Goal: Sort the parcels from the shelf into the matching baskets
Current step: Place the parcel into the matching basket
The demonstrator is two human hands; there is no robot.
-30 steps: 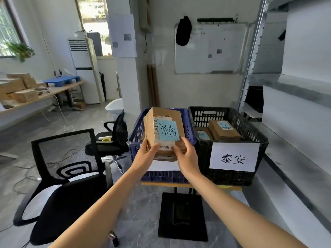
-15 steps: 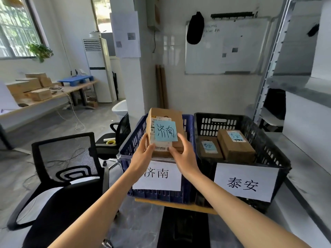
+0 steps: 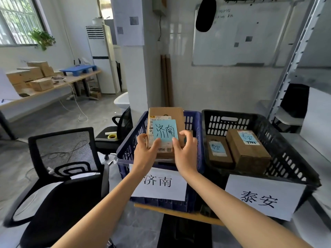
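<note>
A brown cardboard parcel (image 3: 167, 115) with a blue note reading 济南 is held over the blue basket (image 3: 125, 151), which carries a white 济南 sign. My left hand (image 3: 146, 151) grips the parcel's lower left edge and my right hand (image 3: 186, 151) its lower right edge. To the right stands the black basket (image 3: 293, 158) with a 泰安 sign. Inside it lie two brown parcels, a small one (image 3: 219, 155) and a larger one (image 3: 248, 151), both with blue 泰安 notes. The blue basket's inside is mostly hidden by the parcel and my hands.
A black mesh office chair (image 3: 59, 176) stands close on the left, with a second chair (image 3: 118, 133) behind it. A grey metal shelf (image 3: 304, 77) runs along the right. The far-left table (image 3: 53, 86) holds several cardboard boxes. A whiteboard (image 3: 238, 33) hangs on the wall.
The view has come closer to the baskets. The parcel has moved forward and down over the blue basket, still held in both hands.
</note>
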